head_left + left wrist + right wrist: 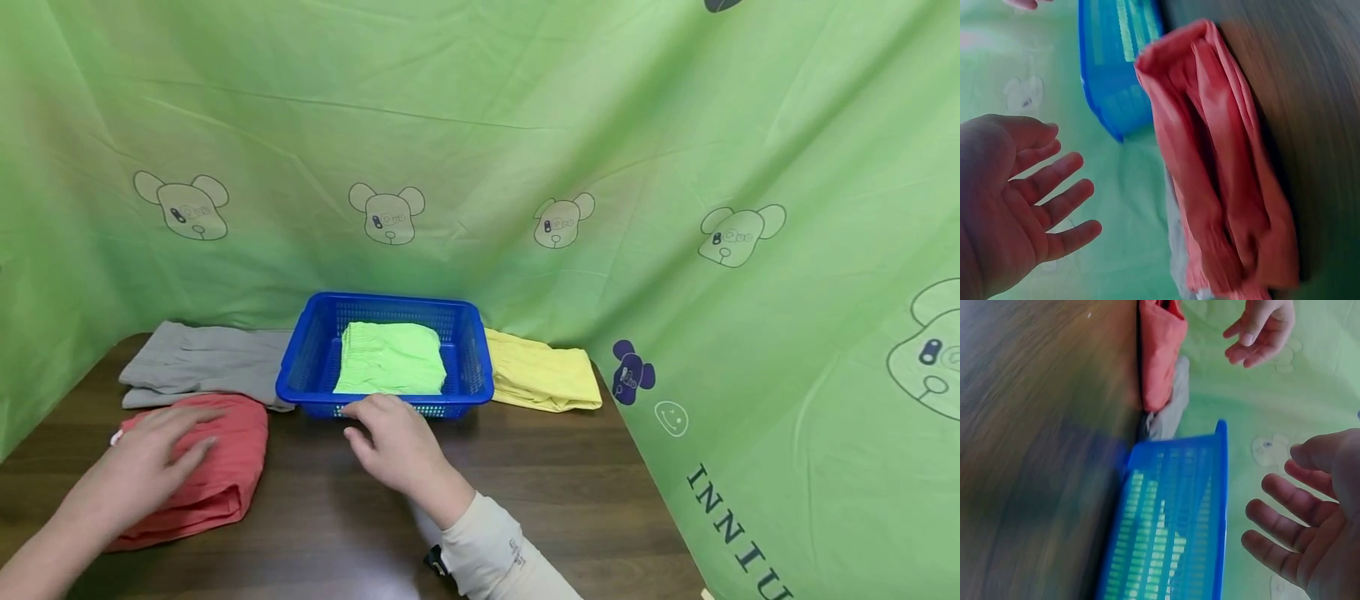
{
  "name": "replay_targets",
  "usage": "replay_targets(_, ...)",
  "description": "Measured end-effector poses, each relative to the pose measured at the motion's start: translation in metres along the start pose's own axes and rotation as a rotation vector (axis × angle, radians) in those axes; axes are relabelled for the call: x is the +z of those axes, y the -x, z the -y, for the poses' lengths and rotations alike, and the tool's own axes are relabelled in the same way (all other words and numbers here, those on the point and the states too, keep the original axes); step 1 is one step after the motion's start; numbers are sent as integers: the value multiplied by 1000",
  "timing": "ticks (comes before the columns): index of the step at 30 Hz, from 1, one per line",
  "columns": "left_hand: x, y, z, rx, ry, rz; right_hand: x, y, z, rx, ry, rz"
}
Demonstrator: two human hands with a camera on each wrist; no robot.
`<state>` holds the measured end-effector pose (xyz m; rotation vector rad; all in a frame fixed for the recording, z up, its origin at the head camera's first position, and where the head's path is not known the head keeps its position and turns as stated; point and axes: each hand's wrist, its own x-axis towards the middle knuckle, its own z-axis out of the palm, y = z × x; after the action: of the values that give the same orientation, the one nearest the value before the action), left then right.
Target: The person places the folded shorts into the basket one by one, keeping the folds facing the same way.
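A folded red garment (232, 442) lies at the left of the table, and my left hand (150, 462) hovers over it with fingers spread. The left wrist view shows the left hand (1029, 194) apart from the red cloth (1235, 162), holding nothing. A blue plastic basket (480, 367) stands at the middle back with a folded neon-green garment (393, 358) inside. My right hand (397, 442) is in front of the basket's near rim, its fingers loosely bent. In the right wrist view that hand (1304, 519) is empty, beside the basket (1179, 450).
Behind the red garment lies a folded grey garment (217, 358), partly hidden by it and the basket. A folded yellow garment (547, 372) rests right of the basket. A green printed curtain (480, 150) hangs behind and along the right edge of the wooden table (540, 492).
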<state>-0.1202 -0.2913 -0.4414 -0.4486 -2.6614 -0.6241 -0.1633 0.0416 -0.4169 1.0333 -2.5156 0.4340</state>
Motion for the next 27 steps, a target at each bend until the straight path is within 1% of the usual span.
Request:
replay_targets(3, -2, 4, 12, 0, -14, 1, 5, -7, 8, -13, -5, 25)
replay_targets(6, -3, 7, 21, -9, -48, -1, 10, -13, 16, -18, 4, 56)
replay_targets(10, -2, 9, 30, -10, -77, -2, 16, -23, 25, -16, 23, 99)
replay_targets(15, -4, 13, 41, 7, -74, 0, 26, -34, 33, -8, 33, 141)
replay_targets(18, -5, 15, 49, 4, -83, 14, 33, -40, 39, -6, 34, 166)
replay_targets(22, -5, 17, 61, -20, -110, 48, 43, -49, 47, -1, 36, 197)
replay_targets(25, -3, 17, 72, -25, -128, 68, 50, -54, 53, -2, 46, 217)
replay_targets(27, -1, 17, 78, -23, -141, 97, 55, -56, 57, -5, 52, 231)
